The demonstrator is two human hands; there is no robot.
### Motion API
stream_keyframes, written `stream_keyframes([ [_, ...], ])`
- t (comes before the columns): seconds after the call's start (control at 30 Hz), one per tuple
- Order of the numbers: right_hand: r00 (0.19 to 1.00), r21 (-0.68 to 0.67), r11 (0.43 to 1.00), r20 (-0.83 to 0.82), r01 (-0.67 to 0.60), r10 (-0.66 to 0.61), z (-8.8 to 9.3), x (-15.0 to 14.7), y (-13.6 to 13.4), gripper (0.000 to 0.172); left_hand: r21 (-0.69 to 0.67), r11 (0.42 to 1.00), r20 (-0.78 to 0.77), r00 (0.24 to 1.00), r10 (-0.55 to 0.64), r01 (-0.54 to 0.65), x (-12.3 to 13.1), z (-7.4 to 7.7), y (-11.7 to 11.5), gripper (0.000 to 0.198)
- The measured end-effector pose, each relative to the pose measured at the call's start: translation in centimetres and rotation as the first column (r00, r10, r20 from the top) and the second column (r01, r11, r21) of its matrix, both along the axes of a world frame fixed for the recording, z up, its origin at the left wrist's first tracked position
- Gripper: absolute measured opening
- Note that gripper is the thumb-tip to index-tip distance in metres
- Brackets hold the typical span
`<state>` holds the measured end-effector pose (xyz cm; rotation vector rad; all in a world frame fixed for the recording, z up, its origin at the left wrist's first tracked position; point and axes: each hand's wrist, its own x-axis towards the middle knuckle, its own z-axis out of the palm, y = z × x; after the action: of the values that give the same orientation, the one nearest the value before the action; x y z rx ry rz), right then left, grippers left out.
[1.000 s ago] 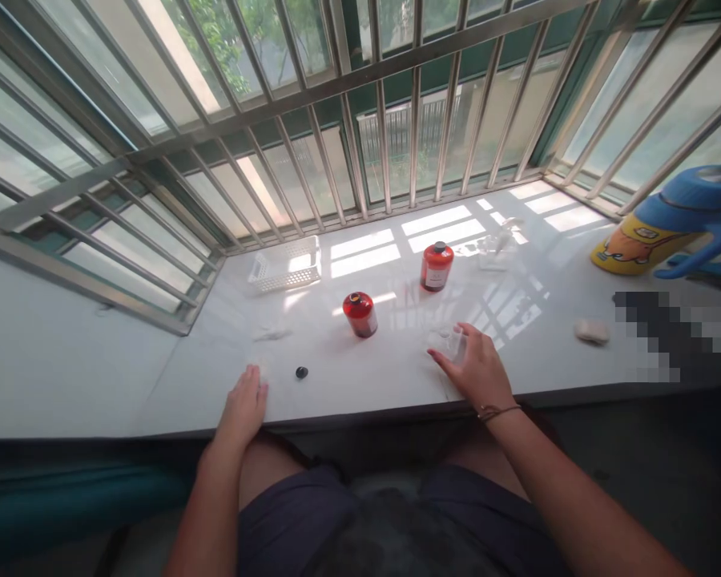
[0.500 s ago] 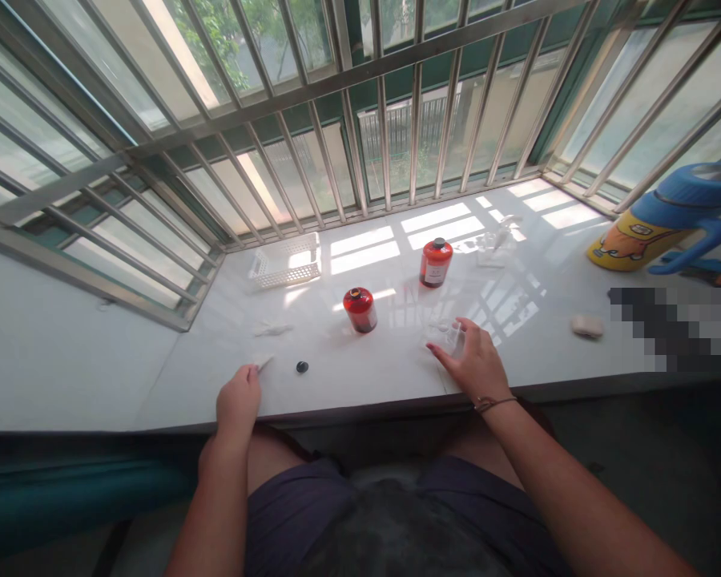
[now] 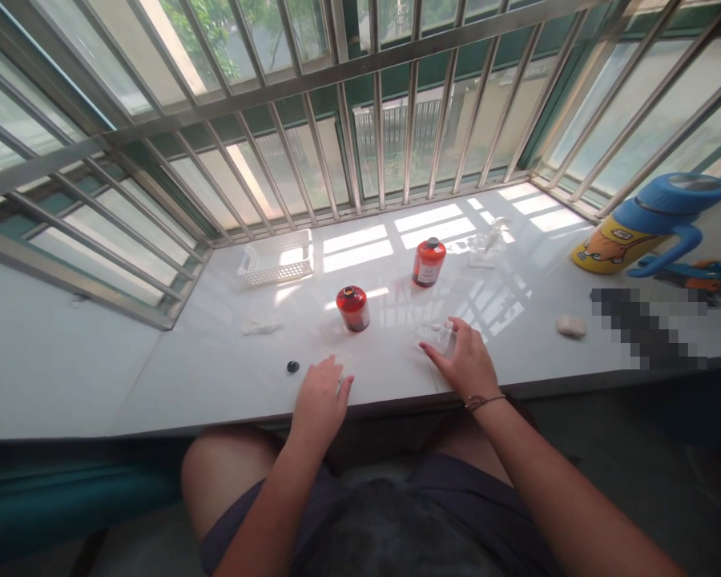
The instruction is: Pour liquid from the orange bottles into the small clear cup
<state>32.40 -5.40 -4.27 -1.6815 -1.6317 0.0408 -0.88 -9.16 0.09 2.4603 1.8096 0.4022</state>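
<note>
1. The left hand [image 3: 321, 401] lies palm down near the counter's [image 3: 204, 393] front edge. Its fingers [image 3: 336, 383] are loosely spread on the counter and show nothing in their hold, though something small beneath them could be hidden.
2. The right hand [image 3: 465, 365] is just to the right of the left, with its fingers [image 3: 441, 357] partly open and curved around a clear plastic piece [image 3: 438, 338]. They touch it on the counter, but how firmly they grip cannot be told. The piece sits right at the fingertips, and its exact shape is hard to make out.
3. A small black cap [image 3: 292, 367] lies just beyond and left of the left fingers, apart from everything else.
4. Beyond the fingers and between the two hands, a red bottle [image 3: 352, 308] stands upright. A crumpled white scrap [image 3: 261, 327] lies further left.
5. Farther past the right fingers stands a second red bottle [image 3: 428, 262], also upright. As things lie, neither bottle is in hand, and the clear piece is the only thing the fingers are on.
6. Farther left is a white plastic basket [image 3: 275, 256]; farther right are a clear wrapper [image 3: 486, 248], a pale bar of soap [image 3: 570, 325] and a blue-and-yellow flask [image 3: 642, 228].
7. Farthest off, steel window bars [image 3: 378, 120] run along the back of the counter.
</note>
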Motion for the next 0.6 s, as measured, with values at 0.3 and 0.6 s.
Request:
stream_keyframes([
  [0.3, 1.0, -0.009, 1.0, 0.005, 0.003, -0.003, 0.4, -0.1, -0.1, 0.091, -0.016, 0.998, -0.105, 0.993, 0.058, -0.06, 2.0, -3.4, -0.3, 0.082],
  [0.6, 1.0, -0.022, 1.0, 0.001, 0.009, -0.009, 0.5, -0.1, -0.2, 0.091, -0.023, 0.989, -0.086, 0.985, -0.149, 0.148, 6.3, -3.4, -3.4, 0.082],
])
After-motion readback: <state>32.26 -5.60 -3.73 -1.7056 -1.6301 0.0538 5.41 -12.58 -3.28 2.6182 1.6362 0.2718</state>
